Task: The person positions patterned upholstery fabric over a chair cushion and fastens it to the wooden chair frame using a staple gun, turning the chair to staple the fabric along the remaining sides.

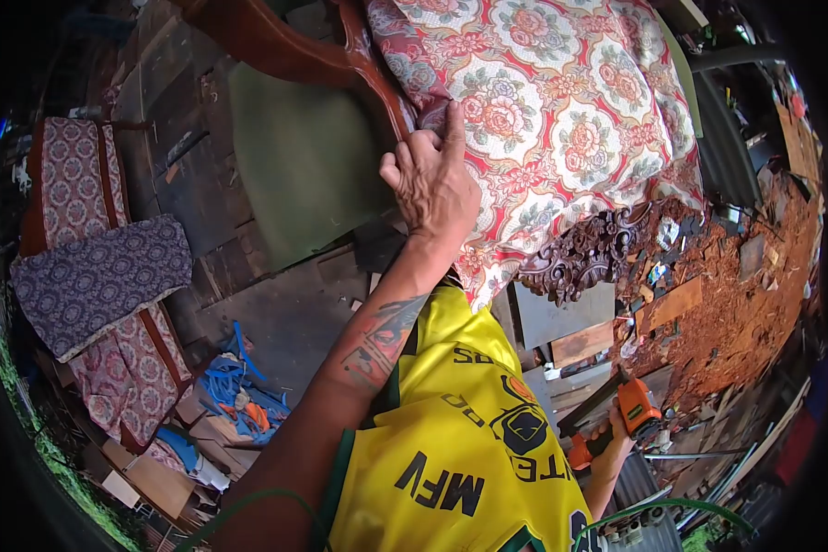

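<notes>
A red and cream floral upholstery fabric (580, 110) is draped over a carved wooden chair frame (584, 253). My left hand (432, 179) lies at the fabric's left edge, beside the polished wooden rail (377, 87). Its index finger stretches along the cloth while the other fingers are curled; the thumb is hidden. Low on the right, my right hand (607, 437) grips an orange staple gun (637, 409), held away from the fabric. Green material (304, 166) shows inside the frame, left of the rail.
At the left stands another floral-upholstered piece (74, 179) with a dark patterned cushion (106, 281) across it. Blue straps (230, 377) lie tangled on the floor. Wood offcuts (676, 304) and debris cover reddish ground at the right. A green hose (681, 503) curves along the bottom.
</notes>
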A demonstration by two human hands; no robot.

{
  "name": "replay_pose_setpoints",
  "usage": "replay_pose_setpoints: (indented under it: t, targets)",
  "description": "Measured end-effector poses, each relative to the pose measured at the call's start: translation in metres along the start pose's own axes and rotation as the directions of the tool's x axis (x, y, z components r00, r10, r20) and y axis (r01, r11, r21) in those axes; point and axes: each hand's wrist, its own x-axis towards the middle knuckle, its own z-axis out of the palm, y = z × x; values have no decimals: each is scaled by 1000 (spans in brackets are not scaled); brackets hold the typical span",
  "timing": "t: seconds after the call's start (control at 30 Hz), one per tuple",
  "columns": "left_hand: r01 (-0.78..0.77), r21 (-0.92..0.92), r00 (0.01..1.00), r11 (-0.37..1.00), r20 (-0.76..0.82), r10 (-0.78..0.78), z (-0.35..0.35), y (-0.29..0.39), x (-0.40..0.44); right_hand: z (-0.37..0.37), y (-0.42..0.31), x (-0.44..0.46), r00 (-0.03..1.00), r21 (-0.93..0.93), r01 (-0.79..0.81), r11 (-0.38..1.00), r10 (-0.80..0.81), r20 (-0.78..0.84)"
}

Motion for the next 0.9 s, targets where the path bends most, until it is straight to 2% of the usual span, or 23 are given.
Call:
replay_pose_setpoints:
  t: [0.13, 0.2, 0.23, 0.3, 0.37, 0.43, 0.5, 0.57, 0.67, 0.8, 0.9]
  targets:
    - [46, -44, 998, 998, 44, -44, -2, 0, 0, 3, -16, 14, 998, -79, 62, 995, -60, 30]
    - [125, -72, 973, 990, -189, -136, -2, 0, 6, 6, -20, 20, 997, -95, 62, 994, -57, 48]
    - [128, -72, 972, 989, -187, -139, -3, -1, 8, 9, -21, 21, 997, -98, 61, 993, -57, 48]
    - [299, -146, 914, 943, -240, -327, -5, -5, 14, 16, -23, 20, 998, -86, 44, 995, -40, 51]
    - [384, -90, 899, 919, -191, -394, 0, -24, 24, 18, -24, 23, 998, -90, 32, 995, -27, 56]
    - [408, -106, 893, 907, -160, -420, 1, -39, 33, 27, -30, 23, 997, -169, 40, 985, -28, 73]
    - [414, -143, 887, 899, -159, -434, 3, -37, 40, 33, -36, 22, 998, -193, 22, 981, -11, 59]
    - [449, -250, 873, 858, -81, -480, -5, -29, 49, 37, -43, 23, 1000, -219, -10, 976, 16, 26]
    - [515, -161, 852, 842, -12, -523, -12, -29, 59, 29, -58, 24, 999, -295, 27, 955, -16, 38]
    - [488, -218, 856, 845, -71, -513, 7, -42, 47, 21, -106, 18, 992, -378, 114, 919, -84, 94]
    - [478, -294, 854, 828, -67, -516, 7, -45, 50, 19, -146, 14, 994, -417, 102, 903, -105, 14]
